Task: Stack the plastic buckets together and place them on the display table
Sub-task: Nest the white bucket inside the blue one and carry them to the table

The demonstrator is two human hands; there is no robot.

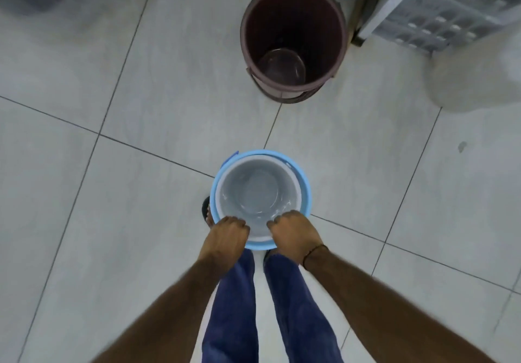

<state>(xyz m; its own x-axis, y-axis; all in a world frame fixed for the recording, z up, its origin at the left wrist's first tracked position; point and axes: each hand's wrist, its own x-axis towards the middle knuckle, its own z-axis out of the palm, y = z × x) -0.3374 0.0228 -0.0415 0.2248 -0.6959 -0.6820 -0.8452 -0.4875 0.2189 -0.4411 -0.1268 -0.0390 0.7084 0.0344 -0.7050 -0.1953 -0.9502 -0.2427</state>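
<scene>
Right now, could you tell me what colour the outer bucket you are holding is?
Light blue; the outer bucket shows in the head view.

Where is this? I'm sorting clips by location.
Probably a shop or storeroom selling household plastics, though that is a guess. Nested buckets are held over a tiled floor, a brown bucket stands loose, and clear plastic drawers sit in the corner.

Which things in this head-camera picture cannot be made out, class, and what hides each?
- Blue bucket, head view: inside hidden by the nested white bucket.
- Fingertips of left hand and right hand: curled over the near rim.
- Feet: under the buckets.
- Display table: not seen.
- Corner objects: blurred.
</scene>
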